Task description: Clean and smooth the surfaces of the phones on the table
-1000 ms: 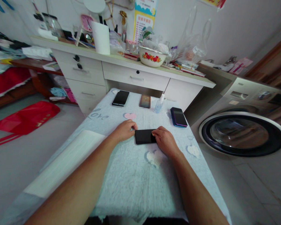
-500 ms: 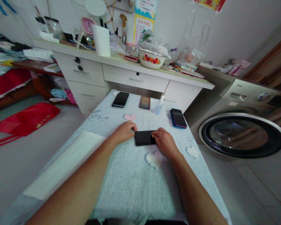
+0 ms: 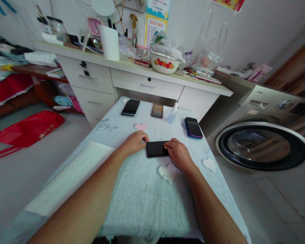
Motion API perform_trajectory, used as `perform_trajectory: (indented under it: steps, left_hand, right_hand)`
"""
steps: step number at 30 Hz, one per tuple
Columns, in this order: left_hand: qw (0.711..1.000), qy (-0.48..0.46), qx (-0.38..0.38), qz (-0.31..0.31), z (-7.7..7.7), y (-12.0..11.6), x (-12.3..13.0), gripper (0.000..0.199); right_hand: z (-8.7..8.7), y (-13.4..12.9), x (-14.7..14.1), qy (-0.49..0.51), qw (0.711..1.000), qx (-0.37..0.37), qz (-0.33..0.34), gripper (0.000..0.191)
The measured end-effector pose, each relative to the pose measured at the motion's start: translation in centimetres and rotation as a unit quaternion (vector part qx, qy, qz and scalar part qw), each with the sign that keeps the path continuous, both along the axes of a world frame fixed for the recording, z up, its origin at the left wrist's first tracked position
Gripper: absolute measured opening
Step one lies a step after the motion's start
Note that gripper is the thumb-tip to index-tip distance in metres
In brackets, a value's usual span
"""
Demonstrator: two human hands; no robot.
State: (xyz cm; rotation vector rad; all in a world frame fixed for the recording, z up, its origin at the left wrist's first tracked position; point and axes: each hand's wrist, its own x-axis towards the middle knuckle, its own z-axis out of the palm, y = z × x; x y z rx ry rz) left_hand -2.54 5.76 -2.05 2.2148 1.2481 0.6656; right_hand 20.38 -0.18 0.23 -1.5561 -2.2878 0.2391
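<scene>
Lying on the worktop, the black phone adjoins the curled left hand; the curled right hand covers one end. Grip is indeterminable. Beyond, a spray bottle stands between further phones.

The left forearm and right forearm are bare, smooth and tapering to slim wrists. I see bare skin on the left hand and right hand too. Beyond the tabletop's near edge shows black clothing, too little to tell its cut.
</scene>
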Motion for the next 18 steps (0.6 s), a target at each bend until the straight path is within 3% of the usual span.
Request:
perform_trajectory:
  steps: [18]
  left_hand:
    - [1.000, 0.009, -0.001, 0.000, 0.21, -0.05, 0.04, 0.017]
  right_hand:
    - [0.72, -0.05, 0.48, -0.038, 0.998, -0.028, -0.053, 0.024]
